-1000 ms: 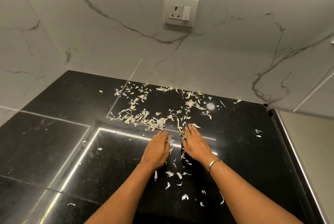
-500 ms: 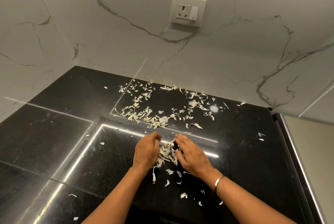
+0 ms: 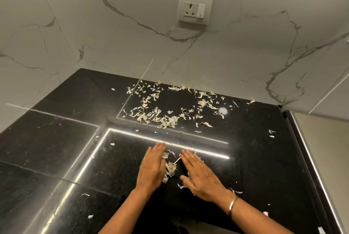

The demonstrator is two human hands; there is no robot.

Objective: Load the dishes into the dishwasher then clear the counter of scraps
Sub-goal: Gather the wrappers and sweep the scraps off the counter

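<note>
Both hands, left hand (image 3: 152,165) and right hand (image 3: 201,174), lie flat with fingers straight on the black counter (image 3: 56,139), a small pile of scraps (image 3: 170,168) between them, more scraps (image 3: 170,109) farther back.

a white socket plate (image 3: 195,8) with a switch sits on the grey-veined marble wall (image 3: 113,41), well beyond the fingers (image 3: 189,158); a pale panel (image 3: 324,158) stands far right of them.

Counter (image 3: 245,139) glossy black stone w/ speckle; wall (image 3: 113,44) smooth marble-look; scraps (image 3: 171,169) dry, papery.
</note>
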